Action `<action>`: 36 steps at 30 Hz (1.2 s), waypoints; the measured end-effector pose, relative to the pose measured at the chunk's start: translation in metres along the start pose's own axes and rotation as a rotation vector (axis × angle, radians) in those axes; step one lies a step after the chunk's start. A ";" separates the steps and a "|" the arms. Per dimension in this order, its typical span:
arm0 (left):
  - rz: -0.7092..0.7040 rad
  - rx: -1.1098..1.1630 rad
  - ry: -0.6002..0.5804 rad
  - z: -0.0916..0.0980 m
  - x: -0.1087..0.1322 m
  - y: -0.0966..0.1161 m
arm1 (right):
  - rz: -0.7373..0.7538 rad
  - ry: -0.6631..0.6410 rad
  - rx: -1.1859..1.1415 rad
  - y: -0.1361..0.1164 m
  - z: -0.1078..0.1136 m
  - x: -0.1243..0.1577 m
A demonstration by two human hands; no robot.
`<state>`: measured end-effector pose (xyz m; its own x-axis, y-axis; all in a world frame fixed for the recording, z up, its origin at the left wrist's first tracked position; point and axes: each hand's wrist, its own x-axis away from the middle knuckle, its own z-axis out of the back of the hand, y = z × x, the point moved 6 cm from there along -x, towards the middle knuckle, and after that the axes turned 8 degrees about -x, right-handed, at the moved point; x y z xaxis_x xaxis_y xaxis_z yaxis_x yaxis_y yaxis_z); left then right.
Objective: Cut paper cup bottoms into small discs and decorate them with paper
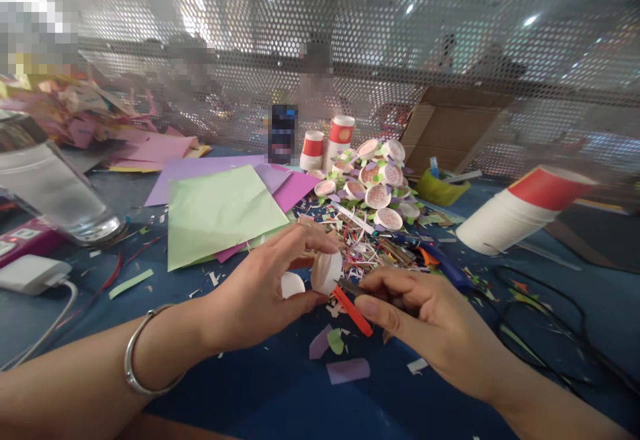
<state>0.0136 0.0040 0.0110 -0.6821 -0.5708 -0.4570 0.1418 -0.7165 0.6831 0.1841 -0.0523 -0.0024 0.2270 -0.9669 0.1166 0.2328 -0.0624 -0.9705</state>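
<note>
Between the thumb and fingers of my left hand [270, 280] is a small round white paper cup base [327, 272], tilted on its side. Another white round piece [293, 285] shows behind my left thumb. My right hand [425, 320] is closed around a dark, pointed metal blade [350, 287]; its handle is hidden in my fingers. The blade's tip is right by the lower edge of the cup base; I cannot tell if they touch. A red-orange strip-like piece [356, 312] lies under the blade, next to my right thumb.
Paper scraps [345, 370] litter the blue table. Behind are green paper [225, 210], a pile of decorated cup bases [377, 193], a blue glue gun [445, 263] and red-white paper cups [525, 207]. A water glass [60, 180] and white charger [35, 275] stand left; black cable [540, 307] lies right.
</note>
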 end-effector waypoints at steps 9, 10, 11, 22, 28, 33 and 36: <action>-0.061 -0.083 0.026 0.002 -0.002 0.004 | 0.015 -0.012 0.006 0.001 -0.001 0.000; -0.060 -0.087 0.029 0.002 -0.001 0.004 | 0.012 -0.015 0.008 0.001 0.000 0.000; -0.060 -0.091 0.030 0.003 -0.001 0.003 | 0.007 -0.017 0.011 0.001 0.000 0.000; -0.105 -0.147 -0.011 0.004 -0.003 0.009 | -0.002 -0.032 0.025 -0.001 -0.001 0.000; -0.100 -0.026 -0.016 0.004 -0.003 0.006 | 0.016 -0.026 0.039 -0.002 0.000 0.003; 0.146 0.268 -0.090 -0.003 -0.004 -0.005 | 0.042 0.009 0.042 -0.004 0.006 0.002; 0.281 0.434 -0.138 -0.007 -0.005 -0.008 | 0.058 0.054 0.058 -0.006 0.008 0.002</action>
<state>0.0209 0.0101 0.0035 -0.7529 -0.6374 -0.1637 0.0428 -0.2956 0.9544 0.1908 -0.0520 0.0055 0.1912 -0.9804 0.0473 0.2752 0.0073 -0.9613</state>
